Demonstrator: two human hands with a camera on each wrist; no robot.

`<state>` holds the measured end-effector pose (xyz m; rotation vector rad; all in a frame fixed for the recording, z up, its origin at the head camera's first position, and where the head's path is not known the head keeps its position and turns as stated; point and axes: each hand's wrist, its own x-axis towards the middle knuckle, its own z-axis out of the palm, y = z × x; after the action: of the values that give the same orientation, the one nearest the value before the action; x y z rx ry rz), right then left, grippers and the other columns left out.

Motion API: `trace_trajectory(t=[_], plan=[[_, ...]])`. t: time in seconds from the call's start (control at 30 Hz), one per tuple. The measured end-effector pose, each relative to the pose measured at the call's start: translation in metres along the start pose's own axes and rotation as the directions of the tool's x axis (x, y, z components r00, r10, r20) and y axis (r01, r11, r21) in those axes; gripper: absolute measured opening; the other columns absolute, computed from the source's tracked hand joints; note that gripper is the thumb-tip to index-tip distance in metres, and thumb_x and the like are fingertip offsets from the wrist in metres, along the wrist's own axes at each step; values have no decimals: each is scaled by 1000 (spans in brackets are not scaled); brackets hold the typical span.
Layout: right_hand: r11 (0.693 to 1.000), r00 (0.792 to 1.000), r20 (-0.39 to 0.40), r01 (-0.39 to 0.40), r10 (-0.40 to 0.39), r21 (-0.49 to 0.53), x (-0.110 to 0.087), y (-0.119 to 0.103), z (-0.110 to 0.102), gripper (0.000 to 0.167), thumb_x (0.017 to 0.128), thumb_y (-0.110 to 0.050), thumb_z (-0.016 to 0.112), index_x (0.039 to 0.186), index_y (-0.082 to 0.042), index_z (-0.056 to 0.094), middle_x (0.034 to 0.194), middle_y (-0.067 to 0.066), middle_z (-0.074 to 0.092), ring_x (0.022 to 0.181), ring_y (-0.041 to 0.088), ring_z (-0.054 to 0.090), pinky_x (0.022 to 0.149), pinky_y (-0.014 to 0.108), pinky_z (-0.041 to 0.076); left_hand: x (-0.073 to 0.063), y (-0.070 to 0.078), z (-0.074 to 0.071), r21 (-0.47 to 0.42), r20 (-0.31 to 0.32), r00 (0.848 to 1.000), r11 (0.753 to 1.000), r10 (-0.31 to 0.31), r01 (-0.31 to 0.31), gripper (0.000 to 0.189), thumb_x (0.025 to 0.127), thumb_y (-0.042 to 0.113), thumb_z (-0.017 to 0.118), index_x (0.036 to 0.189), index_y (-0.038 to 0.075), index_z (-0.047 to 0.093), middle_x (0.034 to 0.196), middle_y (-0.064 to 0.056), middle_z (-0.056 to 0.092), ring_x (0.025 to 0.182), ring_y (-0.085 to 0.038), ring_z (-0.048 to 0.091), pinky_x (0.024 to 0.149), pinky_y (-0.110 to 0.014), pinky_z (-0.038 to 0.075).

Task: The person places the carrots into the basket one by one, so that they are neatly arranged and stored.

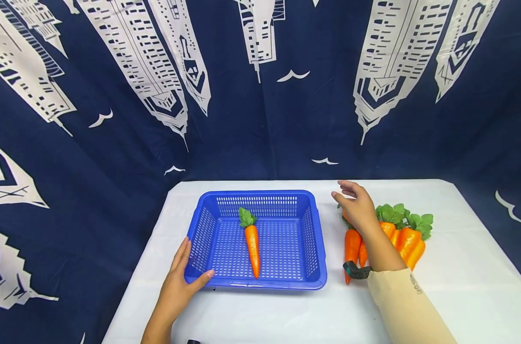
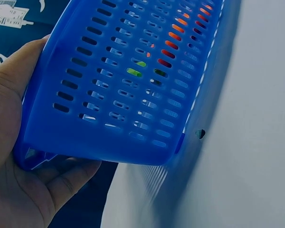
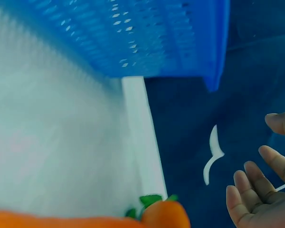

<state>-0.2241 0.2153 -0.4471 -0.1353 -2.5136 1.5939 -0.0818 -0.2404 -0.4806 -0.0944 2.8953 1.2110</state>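
A blue perforated plastic basket sits on the white table, with one orange carrot lying inside, its green leaves toward the far side. My left hand grips the basket's near left corner, thumb over the front rim and fingers along the left side. The left wrist view shows that hand around the corner. My right hand is raised to the right of the basket with nothing in it, fingers loosely bent and apart. Below it, partly hidden by the forearm, lies a pile of leafy carrots.
Lighter orange carrots lie at the right of the pile, with green leaves behind. A dark band circles the right wrist. Beyond the white table hangs a navy cloth printed with white buildings and birds.
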Motion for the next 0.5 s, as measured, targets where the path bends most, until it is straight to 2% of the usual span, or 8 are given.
trace_trajectory(t=[0.27,0.5], plan=[[994,1000,-8,-26,26,-110,0,23,-4,54,97,-24,68,144,-2,52,144,26,46,136,42,48,114,54,42,0,0,0,2,-5,1000,1000,-3,3,106,85,54,77,164,21,15,172,10,4,158,-37,13,120,-69,20],[979,998,32,-47,55,-200,-1,37,-8,57,97,-22,67,146,-1,49,144,29,44,135,46,44,112,58,42,0,-1,0,3,-1,1000,1000,-5,5,106,85,54,77,164,21,14,172,10,4,158,-38,13,120,-69,20]])
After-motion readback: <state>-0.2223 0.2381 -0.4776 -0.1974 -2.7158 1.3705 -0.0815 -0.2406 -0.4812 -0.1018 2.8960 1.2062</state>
